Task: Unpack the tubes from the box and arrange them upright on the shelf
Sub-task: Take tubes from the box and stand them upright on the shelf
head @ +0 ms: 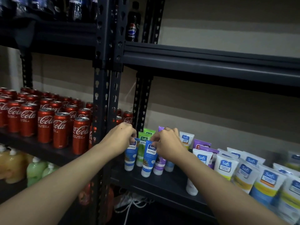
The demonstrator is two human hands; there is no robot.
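Here, red cola cans (pixel 45 124) stand on the next rack, at nine o'clock of the hands. The left hand (pixel 121 138) pinches the crimped top of a blue tube (pixel 129 158) standing cap-down on the shelf (pixel 164 185). At its three o'clock, the right hand (pixel 168 144) pinches the top of the front blue tube (pixel 148 163). Green tubes (pixel 143 138) stand behind at twelve o'clock, and white tubes (pixel 226 166) at three o'clock.
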